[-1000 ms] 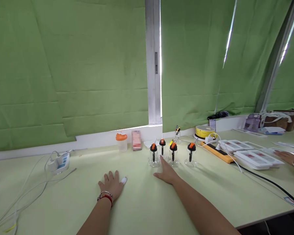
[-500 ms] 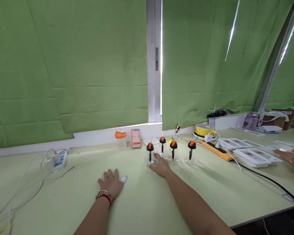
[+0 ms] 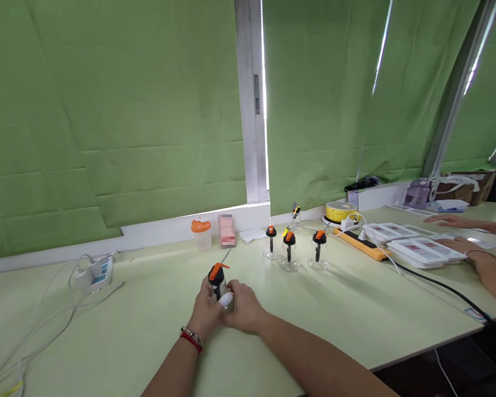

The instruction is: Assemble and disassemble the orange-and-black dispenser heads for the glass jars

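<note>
Both hands are closed around a small clear glass bottle (image 3: 217, 286) with a black cap, an orange flip piece and a thin rod sticking up. My left hand (image 3: 206, 313) grips its left side, the thumb wrapped in a white covering. My right hand (image 3: 243, 309) holds the lower right side, and the fingers hide much of the base. Similar bottles stand upright to the right: a rear bottle (image 3: 271, 242), a middle bottle (image 3: 289, 251) and a right bottle (image 3: 319, 249).
Behind stand a cup with an orange lid (image 3: 201, 235) and a pink card (image 3: 226, 231). A white power strip (image 3: 101, 274) with cables lies left. To the right are an orange power strip (image 3: 361, 245), a yellow round container (image 3: 340, 212), stacked white cards (image 3: 421, 253) and another person's hands (image 3: 454, 245).
My right hand has brought the leftmost bottle nearer and to the left. My left hand, flat on the table before, now grips it too. Another person's second hand has come into view.
</note>
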Demonstrator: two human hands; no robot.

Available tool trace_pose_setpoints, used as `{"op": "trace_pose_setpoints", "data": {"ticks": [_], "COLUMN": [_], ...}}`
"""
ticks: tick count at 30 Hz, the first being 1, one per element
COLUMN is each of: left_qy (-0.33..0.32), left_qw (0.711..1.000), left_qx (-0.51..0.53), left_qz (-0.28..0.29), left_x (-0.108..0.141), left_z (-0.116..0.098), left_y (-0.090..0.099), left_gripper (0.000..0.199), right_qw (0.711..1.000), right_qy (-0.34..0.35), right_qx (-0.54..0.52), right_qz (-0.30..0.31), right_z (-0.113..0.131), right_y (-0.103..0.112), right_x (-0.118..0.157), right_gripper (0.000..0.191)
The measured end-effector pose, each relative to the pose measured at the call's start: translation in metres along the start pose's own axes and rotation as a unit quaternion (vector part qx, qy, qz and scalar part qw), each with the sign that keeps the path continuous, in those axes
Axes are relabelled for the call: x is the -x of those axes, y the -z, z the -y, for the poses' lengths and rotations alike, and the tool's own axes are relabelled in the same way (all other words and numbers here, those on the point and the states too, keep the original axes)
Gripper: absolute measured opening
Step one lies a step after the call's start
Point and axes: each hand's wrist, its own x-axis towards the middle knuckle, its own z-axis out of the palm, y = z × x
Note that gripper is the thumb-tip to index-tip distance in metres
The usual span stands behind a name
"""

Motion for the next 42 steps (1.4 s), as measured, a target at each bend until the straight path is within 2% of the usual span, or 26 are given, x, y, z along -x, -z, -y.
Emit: {"op": "trace_pose_setpoints", "data": {"ticks": [2, 4, 6, 8, 11, 15, 22, 26, 29, 33, 38, 42], "left_qy": [0.031, 0.064, 0.105, 0.141, 0.159, 0.173, 0.183, 0.205, 0.213, 0.198, 0.188, 0.176], "left_qw": [0.998, 0.993, 0.979, 0.957, 0.933, 0.920, 0.924, 0.914, 0.919, 0.940, 0.951, 0.955], "left_qx": [0.037, 0.096, 0.172, 0.228, 0.278, 0.291, 0.300, 0.317, 0.318, 0.275, 0.244, 0.240], "left_qz": [-0.029, -0.022, 0.039, 0.107, 0.163, 0.199, 0.150, 0.147, 0.099, 0.025, 0.011, 0.001], "left_x": [0.002, 0.005, 0.008, 0.013, 0.018, 0.021, 0.021, 0.021, 0.017, 0.009, 0.004, 0.006], "left_z": [-0.005, -0.010, -0.014, -0.018, -0.022, -0.024, -0.028, -0.026, -0.022, -0.015, -0.013, -0.013], "left_y": [0.003, 0.009, 0.013, 0.014, 0.011, 0.009, 0.009, 0.007, 0.005, 0.004, 0.008, 0.008], "left_gripper": [0.051, 0.041, 0.038, 0.039, 0.041, 0.044, 0.034, 0.037, 0.043, 0.063, 0.041, 0.035], "right_qw": [0.990, 0.955, 0.916, 0.880, 0.860, 0.869, 0.898, 0.904, 0.910, 0.918, 0.923, 0.923], "right_qy": [0.002, -0.021, -0.063, -0.111, -0.169, -0.197, -0.232, -0.214, -0.197, -0.174, -0.149, -0.164], "right_qx": [-0.121, -0.271, -0.389, -0.461, -0.481, -0.449, -0.369, -0.368, -0.365, -0.356, -0.355, -0.348], "right_qz": [0.074, 0.123, 0.075, 0.017, -0.032, -0.066, -0.054, -0.038, -0.022, 0.003, 0.010, 0.005], "right_z": [-0.003, -0.011, -0.020, -0.029, -0.040, -0.043, -0.038, -0.039, -0.036, -0.031, -0.034, -0.039], "right_y": [0.008, 0.020, 0.031, 0.039, 0.043, 0.042, 0.040, 0.040, 0.040, 0.038, 0.034, 0.033], "right_x": [-0.001, -0.005, -0.012, -0.018, -0.023, -0.023, -0.023, -0.022, -0.019, -0.016, -0.018, -0.023], "right_gripper": [0.069, 0.053, 0.048, 0.052, 0.054, 0.049, 0.048, 0.043, 0.041, 0.036, 0.023, 0.031]}}
